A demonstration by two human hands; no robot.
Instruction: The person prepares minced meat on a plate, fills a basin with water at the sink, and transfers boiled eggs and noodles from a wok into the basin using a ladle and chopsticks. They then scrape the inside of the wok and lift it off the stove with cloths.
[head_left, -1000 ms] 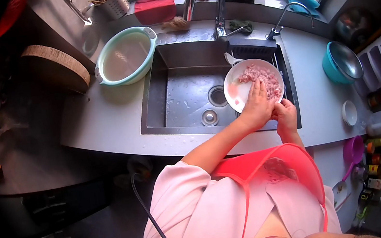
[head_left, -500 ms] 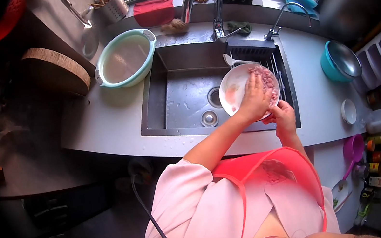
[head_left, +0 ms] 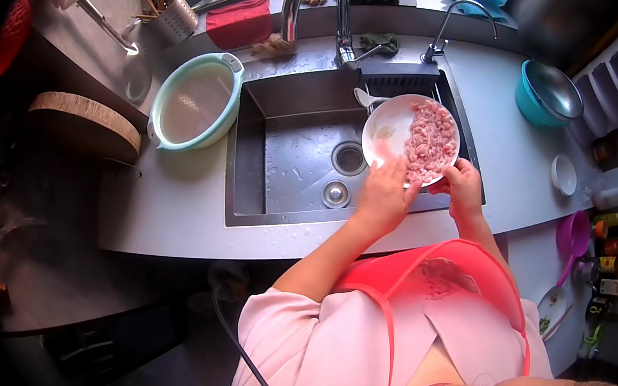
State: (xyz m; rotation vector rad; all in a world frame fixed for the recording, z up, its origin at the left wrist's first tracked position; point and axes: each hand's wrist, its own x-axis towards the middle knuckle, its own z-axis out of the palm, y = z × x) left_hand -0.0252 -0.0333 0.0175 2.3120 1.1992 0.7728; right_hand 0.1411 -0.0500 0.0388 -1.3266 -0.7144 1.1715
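Note:
A round white plate [head_left: 386, 120] is held over the right part of the sink. Chopped raw pink meat [head_left: 432, 140] is heaped along its right side, with a wet pinkish smear on the bare left part. My right hand [head_left: 464, 185] grips the plate's near right rim, fingers wrapped around the edge. At the near left rim is my left hand [head_left: 384, 196], its fingers stretched out over the plate's edge beside the meat and the thumb apart. A white spoon-like handle [head_left: 367, 98] shows behind the plate.
The steel sink [head_left: 295, 151] has a tall faucet [head_left: 343, 30] behind it. On the left counter stand a mint-rimmed basin [head_left: 198, 136] and a round wooden board [head_left: 88, 113]. To the right are a teal bowl [head_left: 529, 103], a small white bowl [head_left: 563, 174] and several bottles [head_left: 616, 244].
My left hand has drawn back from the top of the meat to the near left rim, uncovering the meat. My right hand keeps its hold on the plate.

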